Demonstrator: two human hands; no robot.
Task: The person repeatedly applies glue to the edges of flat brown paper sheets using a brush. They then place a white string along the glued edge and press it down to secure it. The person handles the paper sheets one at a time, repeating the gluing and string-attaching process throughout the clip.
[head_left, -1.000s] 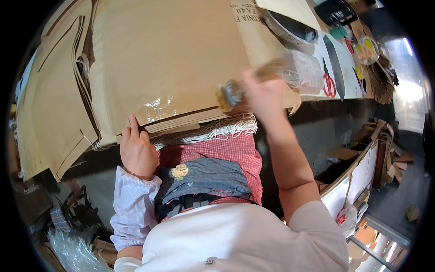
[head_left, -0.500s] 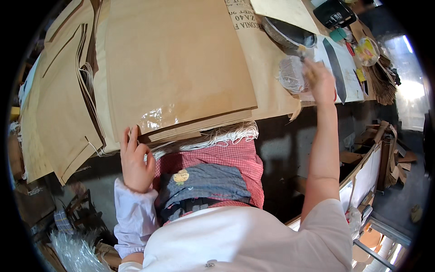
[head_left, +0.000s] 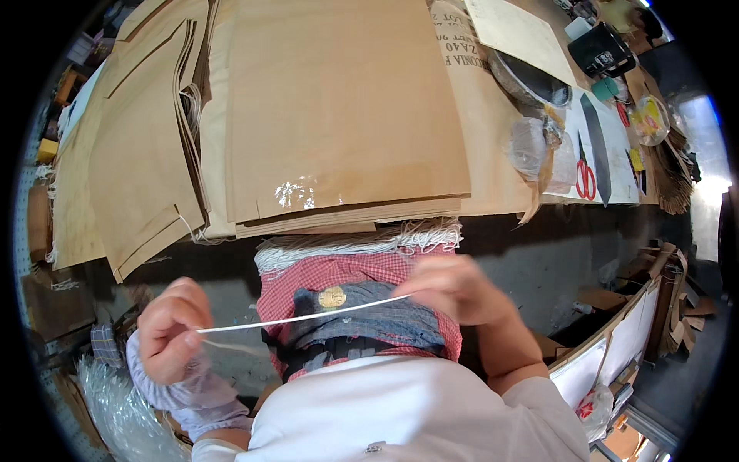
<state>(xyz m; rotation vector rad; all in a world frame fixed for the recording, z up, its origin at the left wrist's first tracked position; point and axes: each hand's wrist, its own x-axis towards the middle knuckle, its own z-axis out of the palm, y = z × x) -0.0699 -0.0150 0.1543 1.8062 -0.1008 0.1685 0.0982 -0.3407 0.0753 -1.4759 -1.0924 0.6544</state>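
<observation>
A white cord [head_left: 308, 316] stretches taut in front of my waist. Its left end is pinched in my left hand [head_left: 175, 331], and its right end is in my closed, slightly blurred right hand [head_left: 454, 289]. A thin, smeared second strand hangs by my left fingers. Over my lap, on a red checked cloth [head_left: 285, 279], lies a bundle of white cords [head_left: 358, 245]. Just beyond is a stack of brown paper sheets [head_left: 346, 115], with a shiny wet-looking patch near the top sheet's front edge.
Slit brown paper pieces with cords [head_left: 142, 154] lie at left. To the right are a round basin [head_left: 531, 77], a plastic-wrapped bundle [head_left: 528, 146], red-handled scissors [head_left: 586, 175], a dark flat blade-like strip [head_left: 596, 146] and a black container [head_left: 600, 50]. Cardboard [head_left: 616, 300] stands lower right.
My right hand has left the basin area, where it held a brush-like tool, and come to my lap. My left hand has left the paper's edge. A white cord is now between both hands.
</observation>
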